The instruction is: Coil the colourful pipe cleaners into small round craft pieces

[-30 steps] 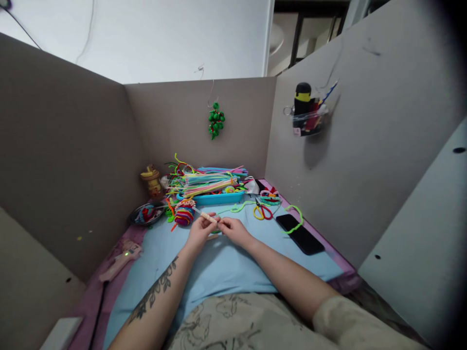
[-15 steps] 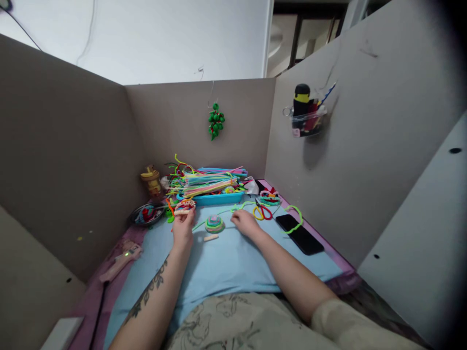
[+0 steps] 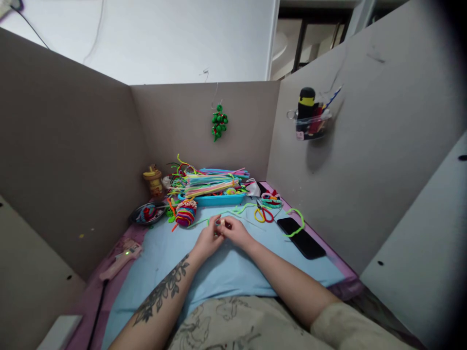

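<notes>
My left hand (image 3: 207, 239) and my right hand (image 3: 237, 232) meet over the middle of the blue cloth, fingertips touching and bent inward. Between the fingers shows the pale end of a small beige stick (image 3: 222, 222), on the side of my right hand's fingertips. What my left fingers hold is hidden. The round striped pastel piece is out of sight, covered by the hands. Just beyond the hands runs a green fuzzy stem (image 3: 239, 210). To the left stands a striped multicoloured ball (image 3: 186, 214) of coiled fuzzy stems.
A blue tray (image 3: 215, 200) heaped with pipe cleaners (image 3: 207, 182) stands at the back. Scissors (image 3: 263, 214) and a black phone (image 3: 301, 238) lie right. A pink glue gun (image 3: 122, 260) with a lit green light lies left, near a dark bowl (image 3: 140, 221). Partitions surround the table.
My hands have come together at the centre; they were apart, the left holding a beige stick. The striped pastel piece and the stick on the cloth no longer show. The view has shifted slightly.
</notes>
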The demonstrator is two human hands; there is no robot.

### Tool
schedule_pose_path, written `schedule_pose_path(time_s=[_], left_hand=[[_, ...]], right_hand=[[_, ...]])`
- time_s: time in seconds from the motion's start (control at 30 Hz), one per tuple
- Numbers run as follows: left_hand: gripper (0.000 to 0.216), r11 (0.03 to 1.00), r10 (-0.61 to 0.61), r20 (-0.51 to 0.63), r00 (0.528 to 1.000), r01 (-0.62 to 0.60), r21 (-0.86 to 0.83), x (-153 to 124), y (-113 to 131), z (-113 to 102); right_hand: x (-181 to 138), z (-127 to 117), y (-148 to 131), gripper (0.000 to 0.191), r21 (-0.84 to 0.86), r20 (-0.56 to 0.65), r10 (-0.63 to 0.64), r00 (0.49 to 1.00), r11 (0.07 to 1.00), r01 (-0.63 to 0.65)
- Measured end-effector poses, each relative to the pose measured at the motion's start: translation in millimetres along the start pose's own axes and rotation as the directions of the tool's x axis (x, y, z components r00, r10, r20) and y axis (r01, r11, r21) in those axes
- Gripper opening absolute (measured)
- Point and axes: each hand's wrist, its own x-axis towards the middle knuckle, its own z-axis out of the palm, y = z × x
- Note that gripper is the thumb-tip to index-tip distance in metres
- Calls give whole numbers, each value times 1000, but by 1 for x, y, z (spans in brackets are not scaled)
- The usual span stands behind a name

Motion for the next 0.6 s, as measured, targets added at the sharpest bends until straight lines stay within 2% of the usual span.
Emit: schedule_pose_path(time_s=[0.07, 0.13, 0.17, 0.23, 0.3, 0.37, 0.47, 0.6], left_hand=[[66, 999, 32, 57, 998, -34, 40, -2, 4, -1], [67, 996, 38, 59, 998, -43, 83, -1, 6, -8], [60, 991, 35, 28, 999, -38, 126, 0, 7, -12], [28, 966, 12, -91, 996, 12, 259, 3, 7, -23], [18, 905, -13, -123, 992, 63, 420, 5, 6, -32], [17, 853, -47, -64, 997, 74, 517, 5, 4, -37], [12, 811, -61, 90, 994, -3, 586, 2, 1, -34], [10, 808, -33, 179, 983, -79, 584, -2, -2, -25]], right_hand=[[0, 0, 1, 28, 83, 32, 35, 999, 996, -38], [3, -9, 5, 34, 163, 39, 76, 996, 983, -81], [5, -15, 7, 33, 199, -7, 95, 995, 976, -92], [9, -25, 14, 30, 264, -111, 190, 975, 952, -156], [12, -33, 21, 32, 285, -145, 289, 946, 928, -240], [12, -34, 26, 35, 241, -129, 309, 942, 931, -273], [9, -30, 28, 35, 114, -49, 249, 967, 963, -243], [2, -22, 19, 16, -94, 34, 115, 993, 989, -111]])
